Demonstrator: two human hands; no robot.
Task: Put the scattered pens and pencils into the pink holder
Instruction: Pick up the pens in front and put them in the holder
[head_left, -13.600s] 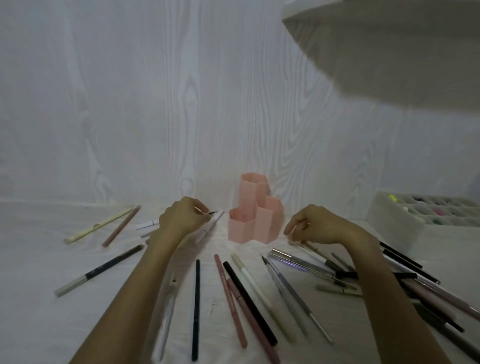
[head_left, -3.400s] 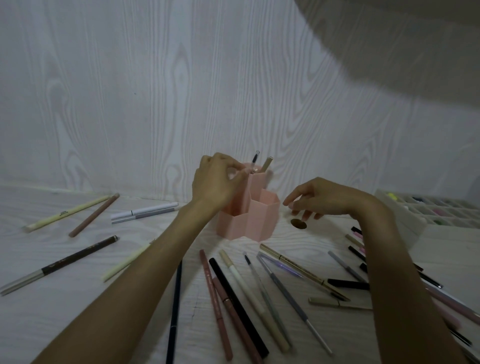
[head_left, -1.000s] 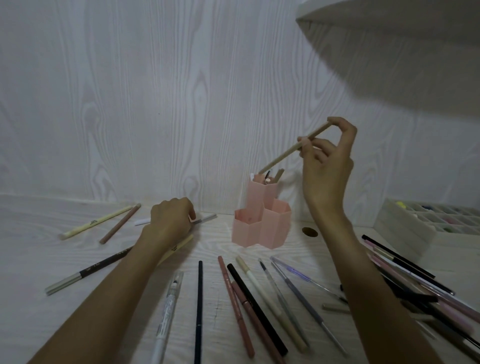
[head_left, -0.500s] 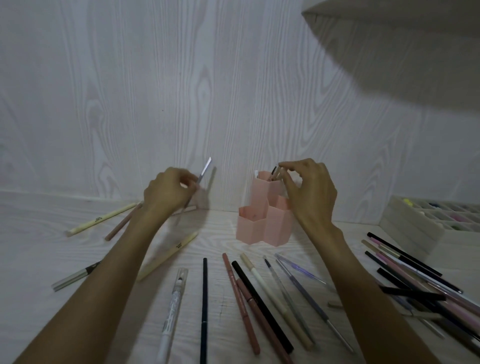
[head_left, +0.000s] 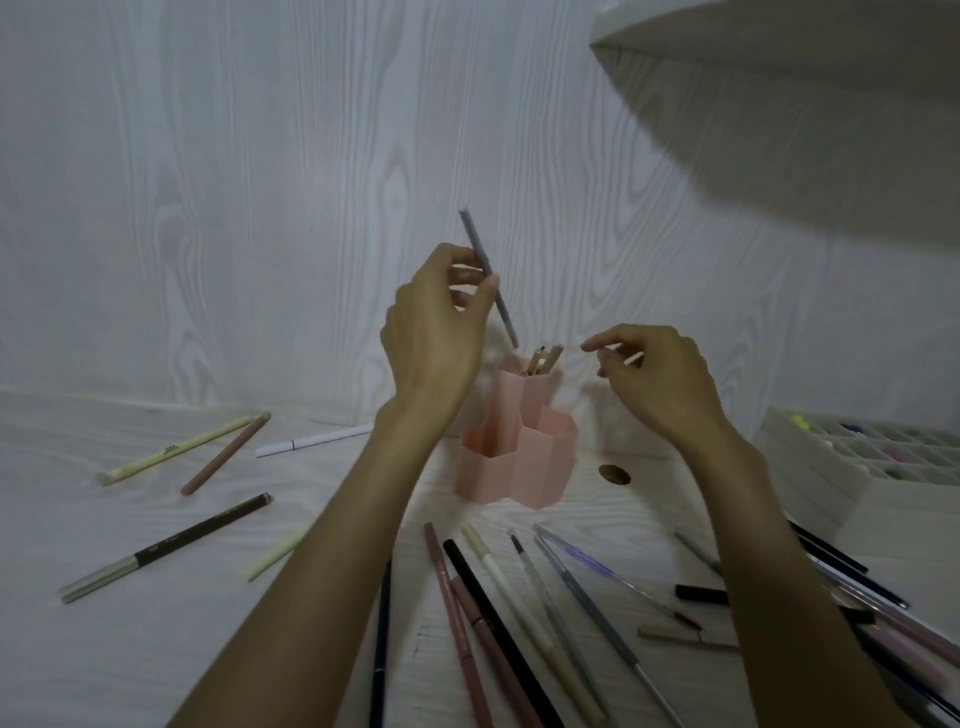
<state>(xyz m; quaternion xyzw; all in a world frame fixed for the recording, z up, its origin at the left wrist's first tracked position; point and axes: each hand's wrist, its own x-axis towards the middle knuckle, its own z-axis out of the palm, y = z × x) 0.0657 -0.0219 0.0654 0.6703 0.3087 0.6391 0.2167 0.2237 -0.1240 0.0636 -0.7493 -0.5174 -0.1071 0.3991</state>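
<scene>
Pale wood-grain panelling backs a white bench strewn with pens and pencils. At its middle stands the pink holder, a cluster of hexagonal tubes; the tallest, rear tube already carries a few pens. The left hand is raised above and just left of that tube, thumb and fingertips pinched on a grey pen. That pen's long axis runs steeply, upper end leaning left, lower tip pointing down and right, just above the tall tube's mouth. The drop looks to need only a short move right and down, with the pen brought more upright so the tip clears the rim. The right hand hovers on the far side of the holder, fingers loosely curled and holding nothing. Many pens remain on the bench, including a dark brown pen to the left, so the task seems far from done
</scene>
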